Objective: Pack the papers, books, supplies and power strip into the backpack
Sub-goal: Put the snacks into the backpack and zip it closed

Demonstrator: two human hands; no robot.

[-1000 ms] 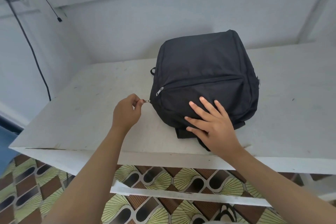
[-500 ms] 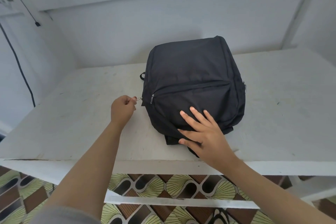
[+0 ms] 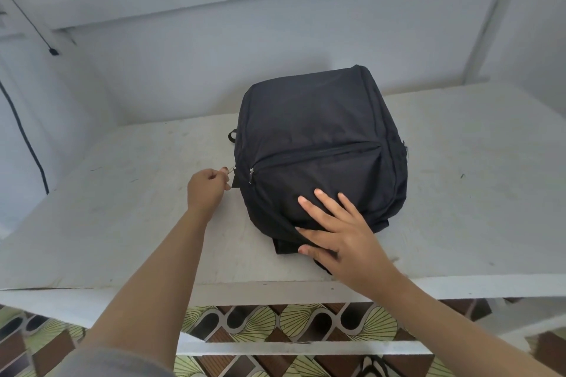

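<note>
Black fabric backpack [image 3: 321, 138] lies flat on a white painted wooden table [image 3: 122, 208], centre of frame, slightly right. Front pocket faces up, near end points toward the bottom edge of the frame. Bag bulges and looks full. The front-pocket zip line crosses the middle of the bag, slanting up to the right, closed along the length that shows. Its small silver metal puller [image 3: 251, 176] hangs at the left end.

Left hand [image 3: 206, 190], left of centre, has its fingers curled. Thumb and forefinger pinch a second small silver zipper pull [image 3: 232, 170] right at the bag's left side wall, just above the tabletop. Can't tell if that side zip is fully closed, as the seam is hidden from this angle.

Right hand [image 3: 340, 232], lower centre-right, lies flat and palm down with fingers spread wide. It presses on the near part of the bag's front and grips nothing. The thumb lies near a black strap fold [image 3: 284, 246] sticking out from under the bag's near edge.

A small black fabric loop [image 3: 232, 135] pokes out on the bag's left side, above the left hand.

Pale white wall [image 3: 214, 55] sits behind the table. A thick black cable [image 3: 24, 131] runs down the left edge of the frame, and a thin black wire with a small dark end piece [image 3: 53, 51] is at upper left. Below the table edge, at the bottom of the frame, are floor tiles patterned in brown, yellow-green fans and white [image 3: 306, 318], plus a white table crossbar [image 3: 306, 347]. A grey sleeve [image 3: 116, 364] shows at bottom left. Both forearms are bare, reaching up from the bottom.
</note>
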